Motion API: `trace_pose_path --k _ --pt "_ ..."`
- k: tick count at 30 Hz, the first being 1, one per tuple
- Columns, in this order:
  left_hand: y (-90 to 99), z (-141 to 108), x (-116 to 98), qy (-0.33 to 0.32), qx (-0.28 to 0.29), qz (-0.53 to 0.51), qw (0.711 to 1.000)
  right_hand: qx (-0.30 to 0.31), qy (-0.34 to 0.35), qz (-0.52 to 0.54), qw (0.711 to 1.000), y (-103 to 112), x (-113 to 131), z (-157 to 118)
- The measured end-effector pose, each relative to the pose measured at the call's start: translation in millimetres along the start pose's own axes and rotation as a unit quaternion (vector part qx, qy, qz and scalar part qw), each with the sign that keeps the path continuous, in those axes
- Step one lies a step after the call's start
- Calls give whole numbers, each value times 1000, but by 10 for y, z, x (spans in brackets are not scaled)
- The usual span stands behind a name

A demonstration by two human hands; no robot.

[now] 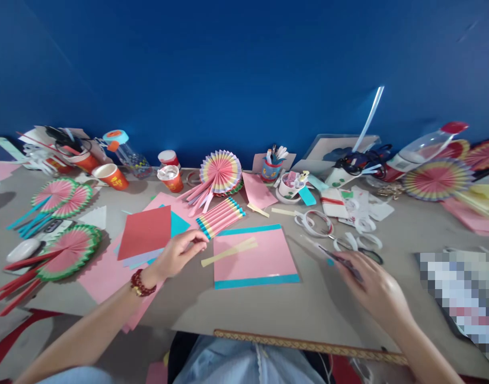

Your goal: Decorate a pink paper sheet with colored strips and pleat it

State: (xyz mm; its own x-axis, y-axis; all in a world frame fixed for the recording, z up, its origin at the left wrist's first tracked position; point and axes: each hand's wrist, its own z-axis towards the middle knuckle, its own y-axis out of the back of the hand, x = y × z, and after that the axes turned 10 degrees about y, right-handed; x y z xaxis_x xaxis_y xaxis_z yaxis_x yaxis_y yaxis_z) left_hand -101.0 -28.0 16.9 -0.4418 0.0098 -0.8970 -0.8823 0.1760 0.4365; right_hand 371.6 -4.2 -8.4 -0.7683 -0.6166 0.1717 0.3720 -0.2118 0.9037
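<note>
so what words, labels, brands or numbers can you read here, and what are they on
None can be read with certainty.
Orange cup at left: yellow characters, too blurred to read.
Orange cup with white paper inside: yellow marks, too small to read.
Red-capped bottle: label too blurred to read.
Patch at right: pixelated, unreadable.

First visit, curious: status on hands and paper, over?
Left hand at pleated paper's end. Right hand holding dark tool. Pink sheet between hands, yellow paper partly on it.
</note>
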Motion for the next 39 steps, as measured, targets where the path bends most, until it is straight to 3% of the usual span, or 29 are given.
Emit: trace_pose_path --k 2,4,6,8,13,16,19,21,22,23,25,28,32,39 --pt "53 84 -121 12 -25 -210 977 14 13 -1 1000 -35 -31 -115" --pt "132 208 -295 3 -53 -409 911 9 19 -29 999 -62 -40 -145" --pt "220 351 -491 -16 -100 -533 840 -3 44 -53 998 -72 -43 -100" --pt "298 484 -679 -53 -141 -582 799 4 52 -70 996 -71 -43 -14" --pt "430 675 -1014 -146 -192 -604 759 18 51 -52 997 -77 -24 188" --pt "449 725 -1056 -134 -181 -585 779 19 38 -24 999 -86 48 302" --pt "299 704 -926 -56 -73 -470 878 13 54 35 998 -124 243 492" --pt "89 621 -758 -17 -7 -263 965 43 97 87 991 -190 428 668" --pt "-33 559 -661 -15 26 -129 991 55 112 108 986 -235 526 764" --pt "-152 488 -563 -29 39 -9 999 66 127 126 982 -288 619 861" --pt "-354 342 -385 -60 15 153 986 94 154 150 972 -402 784 1035" --pt "-506 185 -209 -67 5 272 960 147 154 157 964 -558 954 1210" --pt "-517 136 -129 -49 13 306 951 187 120 137 965 -680 1048 1299" --pt "-523 134 -142 -54 14 312 949 175 109 170 964 -673 1042 1275"
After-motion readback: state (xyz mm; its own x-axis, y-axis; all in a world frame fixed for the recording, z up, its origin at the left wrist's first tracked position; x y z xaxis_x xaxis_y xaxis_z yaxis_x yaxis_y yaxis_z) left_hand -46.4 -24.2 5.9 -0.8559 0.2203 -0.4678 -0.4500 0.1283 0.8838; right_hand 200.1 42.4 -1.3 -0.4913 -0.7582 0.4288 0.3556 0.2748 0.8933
